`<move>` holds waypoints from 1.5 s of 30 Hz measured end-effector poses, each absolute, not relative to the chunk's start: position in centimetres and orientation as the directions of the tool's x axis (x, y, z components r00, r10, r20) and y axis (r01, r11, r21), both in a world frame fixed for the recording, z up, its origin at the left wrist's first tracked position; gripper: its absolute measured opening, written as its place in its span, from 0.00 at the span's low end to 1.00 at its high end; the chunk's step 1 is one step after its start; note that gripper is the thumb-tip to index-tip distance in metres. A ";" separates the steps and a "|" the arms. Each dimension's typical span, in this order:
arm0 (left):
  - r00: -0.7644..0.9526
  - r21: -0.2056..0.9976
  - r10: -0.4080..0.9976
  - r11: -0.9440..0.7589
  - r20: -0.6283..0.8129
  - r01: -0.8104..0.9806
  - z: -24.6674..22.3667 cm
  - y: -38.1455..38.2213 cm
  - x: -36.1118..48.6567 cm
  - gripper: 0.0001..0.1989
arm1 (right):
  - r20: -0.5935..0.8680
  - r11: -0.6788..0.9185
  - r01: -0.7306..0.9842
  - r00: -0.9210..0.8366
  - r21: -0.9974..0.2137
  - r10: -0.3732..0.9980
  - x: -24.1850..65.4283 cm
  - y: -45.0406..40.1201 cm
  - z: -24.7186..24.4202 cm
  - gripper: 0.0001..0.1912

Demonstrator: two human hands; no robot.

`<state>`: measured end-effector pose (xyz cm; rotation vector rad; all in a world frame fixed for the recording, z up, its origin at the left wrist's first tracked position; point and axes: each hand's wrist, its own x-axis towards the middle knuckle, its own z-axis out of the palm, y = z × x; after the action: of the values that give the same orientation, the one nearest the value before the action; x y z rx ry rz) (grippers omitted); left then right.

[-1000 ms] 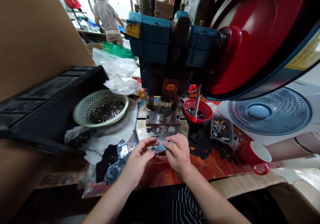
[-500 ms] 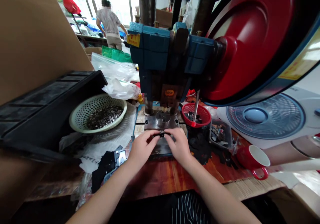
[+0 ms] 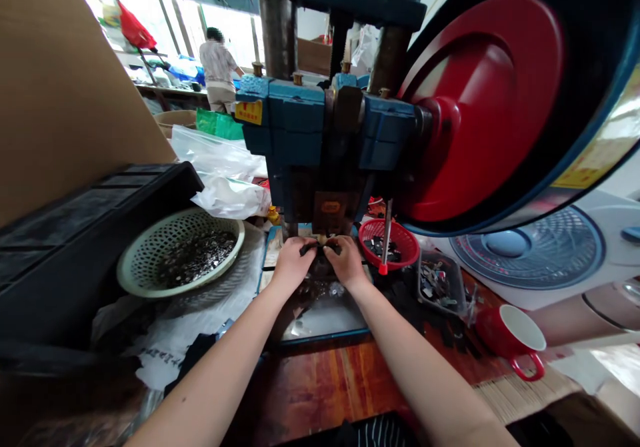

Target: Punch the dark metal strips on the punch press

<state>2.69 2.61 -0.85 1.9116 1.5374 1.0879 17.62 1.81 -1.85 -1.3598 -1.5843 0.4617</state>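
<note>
My left hand [image 3: 294,260] and my right hand [image 3: 346,260] are side by side under the head of a blue press [image 3: 295,120]. Both are closed in a pinch on a small black piece [image 3: 309,248], which reaches across to my right fingertips. It lies at the press's lower die, just beneath the punch block [image 3: 330,208]. My fingers cover much of it, so its shape is unclear. Bits of scrap lie on the metal press bed [image 3: 320,320] below my wrists.
Left of the press stand a pale green basket [image 3: 127,277] of small dark bits and a black crate [image 3: 75,260]. On the right are a red basket [image 3: 405,247], a clear tray [image 3: 440,310], a red mug [image 3: 500,330] and a fan [image 3: 530,254]. A red flywheel [image 3: 490,114] overhangs. Another person [image 3: 219,67] stands far back.
Both hands have moved forward from the front of the press bed to the die under the punch, carrying the small black piece. The view has shifted slightly.
</note>
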 end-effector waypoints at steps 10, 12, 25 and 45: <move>0.037 0.748 0.946 -0.279 0.323 0.602 0.1 2.1 2.3 0.14 | 0.417 0.290 0.539 0.128 -0.791 0.900 17.9 1.0 -1.6 0.09; 0.020 0.718 0.930 -0.297 0.368 0.629 0.4 0.2 1.1 0.14 | 0.462 0.311 0.600 0.111 -0.737 0.880 18.6 -1.1 -1.5 0.08; 0.500 0.224 0.749 -0.627 0.434 0.746 -5.6 -12.5 -3.5 0.16 | 0.379 0.418 0.868 -0.304 -0.268 0.874 19.7 -11.1 -3.8 0.12; 0.109 0.671 0.882 -0.424 0.459 0.608 -2.4 -8.5 -1.5 0.09 | 0.503 0.344 0.845 -0.105 -0.410 0.858 18.7 -5.0 -1.1 0.08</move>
<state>-1.48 -8.54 -2.45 2.0780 1.4637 1.2227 18.74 -5.04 -1.08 -1.4863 -1.9289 0.0242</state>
